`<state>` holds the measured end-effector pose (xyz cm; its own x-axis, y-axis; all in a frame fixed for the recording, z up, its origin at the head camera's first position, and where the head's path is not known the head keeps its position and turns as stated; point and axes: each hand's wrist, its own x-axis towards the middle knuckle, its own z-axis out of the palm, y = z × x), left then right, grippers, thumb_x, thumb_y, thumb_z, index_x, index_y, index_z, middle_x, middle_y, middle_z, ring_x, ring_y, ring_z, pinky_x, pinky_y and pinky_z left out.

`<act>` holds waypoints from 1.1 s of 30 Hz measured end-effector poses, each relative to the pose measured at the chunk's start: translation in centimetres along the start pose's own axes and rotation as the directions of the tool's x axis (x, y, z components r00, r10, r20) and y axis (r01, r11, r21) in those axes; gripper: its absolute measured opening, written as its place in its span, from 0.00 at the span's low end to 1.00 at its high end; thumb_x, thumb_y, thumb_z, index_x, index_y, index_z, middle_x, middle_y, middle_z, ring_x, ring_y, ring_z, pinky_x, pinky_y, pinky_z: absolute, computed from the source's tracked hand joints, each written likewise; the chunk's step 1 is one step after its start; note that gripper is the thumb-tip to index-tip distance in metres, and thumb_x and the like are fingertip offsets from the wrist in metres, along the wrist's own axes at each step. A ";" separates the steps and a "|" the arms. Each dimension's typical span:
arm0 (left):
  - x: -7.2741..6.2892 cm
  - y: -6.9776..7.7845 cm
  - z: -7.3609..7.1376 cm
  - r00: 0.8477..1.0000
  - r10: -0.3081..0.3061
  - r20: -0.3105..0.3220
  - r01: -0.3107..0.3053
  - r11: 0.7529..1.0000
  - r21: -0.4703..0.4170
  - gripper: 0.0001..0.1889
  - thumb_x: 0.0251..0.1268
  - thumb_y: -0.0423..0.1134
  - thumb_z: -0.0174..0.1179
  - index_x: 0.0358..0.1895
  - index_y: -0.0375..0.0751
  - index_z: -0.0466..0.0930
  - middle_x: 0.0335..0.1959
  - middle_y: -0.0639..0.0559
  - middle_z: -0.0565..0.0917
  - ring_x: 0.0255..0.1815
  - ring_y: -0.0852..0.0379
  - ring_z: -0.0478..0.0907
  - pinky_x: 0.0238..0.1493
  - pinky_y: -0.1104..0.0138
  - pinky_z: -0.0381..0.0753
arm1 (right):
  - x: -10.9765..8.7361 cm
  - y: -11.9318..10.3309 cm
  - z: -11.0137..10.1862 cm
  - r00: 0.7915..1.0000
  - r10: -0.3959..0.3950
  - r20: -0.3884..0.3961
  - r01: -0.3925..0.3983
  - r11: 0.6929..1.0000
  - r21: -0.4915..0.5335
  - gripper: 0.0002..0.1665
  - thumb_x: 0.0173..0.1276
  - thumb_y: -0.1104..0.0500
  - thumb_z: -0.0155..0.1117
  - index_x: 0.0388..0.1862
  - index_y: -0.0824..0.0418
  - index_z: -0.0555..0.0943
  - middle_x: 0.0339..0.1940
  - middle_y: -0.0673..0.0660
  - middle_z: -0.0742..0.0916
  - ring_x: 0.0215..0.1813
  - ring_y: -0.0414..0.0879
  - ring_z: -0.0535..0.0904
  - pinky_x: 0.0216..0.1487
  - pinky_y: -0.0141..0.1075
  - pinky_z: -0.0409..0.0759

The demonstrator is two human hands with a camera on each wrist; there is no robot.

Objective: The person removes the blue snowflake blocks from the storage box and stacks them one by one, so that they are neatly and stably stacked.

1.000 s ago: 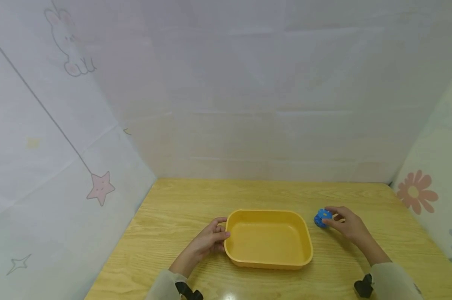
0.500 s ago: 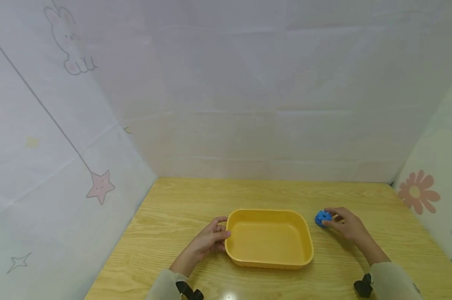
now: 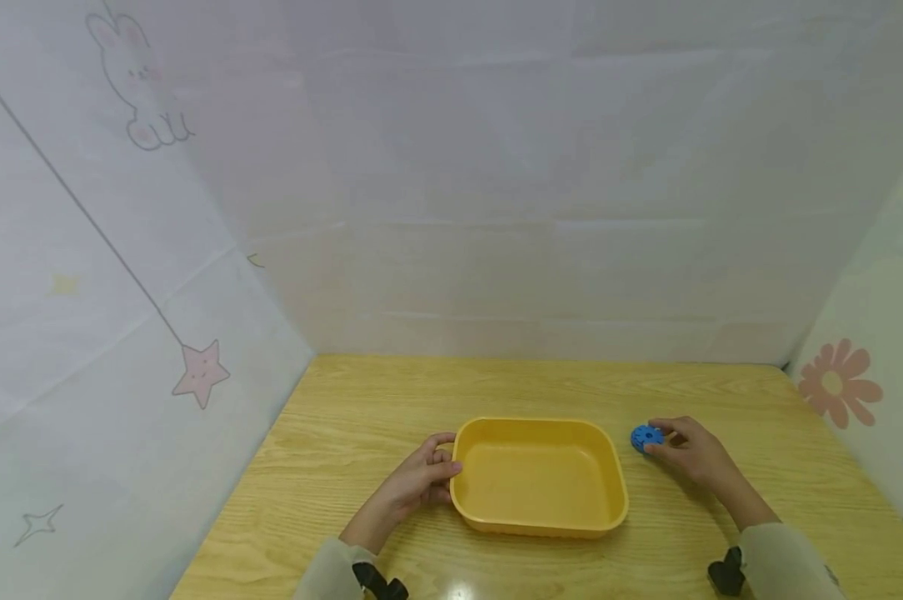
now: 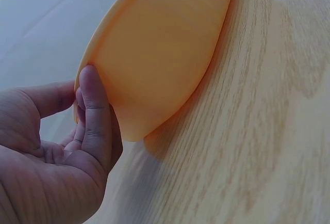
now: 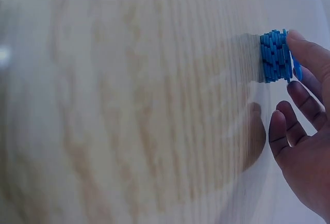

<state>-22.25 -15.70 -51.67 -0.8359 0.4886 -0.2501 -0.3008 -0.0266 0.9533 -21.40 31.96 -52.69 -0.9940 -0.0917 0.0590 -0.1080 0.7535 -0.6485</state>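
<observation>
A yellow plastic basin [image 3: 537,531] rests on the wooden table. My left hand [image 3: 414,483] pinches the basin's left rim; the left wrist view has the thumb on one side of the wall [image 4: 154,48] and fingers on the other. To the right of the basin stands a short stack of blue notched discs [image 3: 641,440]. In the right wrist view the stacked discs [image 5: 275,56] touch the tabletop. My right hand [image 3: 691,450] pinches the top disc [image 5: 296,68] between thumb and finger, its other fingers loosely bent. That disc sits slightly tilted, and the hand partly hides it.
The wooden table [image 3: 331,433] reaches back to a pale cloth wall [image 3: 451,250]. Cloth with printed figures hangs on both sides. Black straps [image 3: 727,572] go round both wrists by the sleeves.
The blue disc in my right hand was tilted up above the stack and has come down nearly flat onto it. My left hand and the basin have hardly moved.
</observation>
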 end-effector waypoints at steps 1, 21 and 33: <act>0.0 0.0 0.0 1.000 -0.001 0.000 0.001 1.000 -0.001 0.32 0.74 0.33 0.58 0.75 0.38 0.54 0.37 0.54 0.78 0.28 0.61 0.80 0.29 0.71 0.84 | 0.0 0.0 0.0 1.000 0.002 0.001 -0.002 1.000 -0.001 0.33 0.70 0.47 0.69 0.65 0.67 0.78 0.56 0.66 0.80 0.52 0.61 0.78 0.51 0.58 0.80; -0.1 -0.2 -0.1 1.000 0.012 0.008 -0.012 1.000 0.007 0.32 0.74 0.33 0.58 0.75 0.36 0.54 0.36 0.54 0.78 0.28 0.62 0.80 0.29 0.71 0.84 | 0.2 0.3 0.5 0.999 0.044 0.032 -0.044 0.999 0.007 0.35 0.69 0.45 0.69 0.66 0.65 0.76 0.58 0.69 0.79 0.54 0.61 0.77 0.52 0.58 0.80; -0.1 -0.3 0.0 1.000 0.006 -0.007 -0.006 1.000 0.015 0.33 0.73 0.35 0.60 0.74 0.36 0.55 0.39 0.51 0.79 0.29 0.61 0.80 0.29 0.71 0.84 | 0.4 0.3 -0.3 0.998 0.049 0.037 -0.050 0.998 0.032 0.41 0.72 0.42 0.65 0.71 0.70 0.70 0.59 0.71 0.79 0.56 0.63 0.77 0.53 0.58 0.80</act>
<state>-22.11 -15.78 -51.91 -0.8410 0.4821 -0.2454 -0.2890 -0.0168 0.9572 -21.80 32.37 -52.64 -0.9969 -0.0786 -0.0012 -0.0572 0.7358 -0.6748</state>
